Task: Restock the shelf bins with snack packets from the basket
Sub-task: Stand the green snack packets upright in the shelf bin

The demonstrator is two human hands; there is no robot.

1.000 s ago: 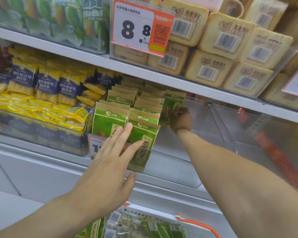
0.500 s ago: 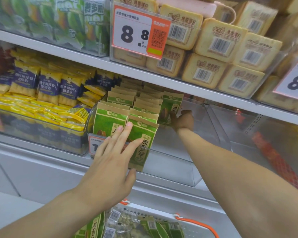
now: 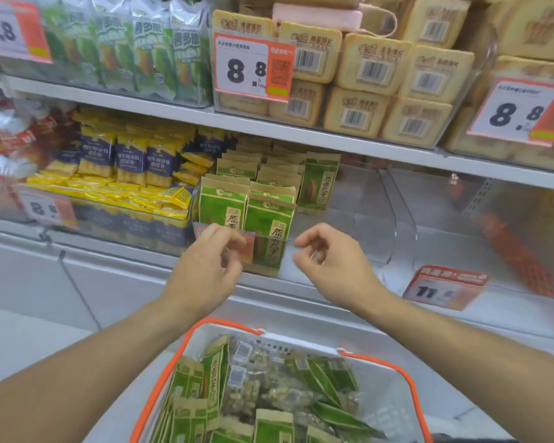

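Both empty, loosely curled, the left hand and right hand at centre frame should next lift green packets upright from the basket at bottom into the clear bin.

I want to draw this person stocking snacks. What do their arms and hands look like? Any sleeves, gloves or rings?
Both forearms are bare, with no sleeves in view. The left hand and right hand wear no gloves, and no rings, watch or bracelet show.
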